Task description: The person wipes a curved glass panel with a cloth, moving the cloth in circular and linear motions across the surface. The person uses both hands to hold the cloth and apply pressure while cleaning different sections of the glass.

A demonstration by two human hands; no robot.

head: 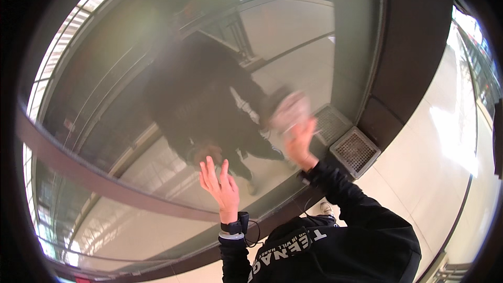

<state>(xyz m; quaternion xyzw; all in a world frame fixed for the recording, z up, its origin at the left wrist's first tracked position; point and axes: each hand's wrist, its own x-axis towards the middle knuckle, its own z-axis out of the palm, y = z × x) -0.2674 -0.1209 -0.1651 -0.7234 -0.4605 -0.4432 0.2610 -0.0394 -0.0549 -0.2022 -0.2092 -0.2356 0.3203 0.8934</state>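
A large glass pane (204, 98) stands in front of me and mirrors my dark clothing. My right hand (300, 141) is shut on a pale pinkish cloth (291, 112), held at the pane's lower right part. Both hand and cloth are blurred, so the cloth's exact shape cannot be made out. Lower and to the left, my left hand (222, 188) is raised with its fingers spread and holds nothing. Its fingertips are at the glass, but whether they touch it is hard to tell. A black strap with a small device (235, 224) circles my left wrist.
A square metal box with a perforated top (355, 152) stands on the floor by the glass, right of my right arm. A dark brown frame (408, 47) borders the pane on the right. A brownish rail (118, 186) crosses at the lower left. Pale floor tiles (416, 157) extend rightward.
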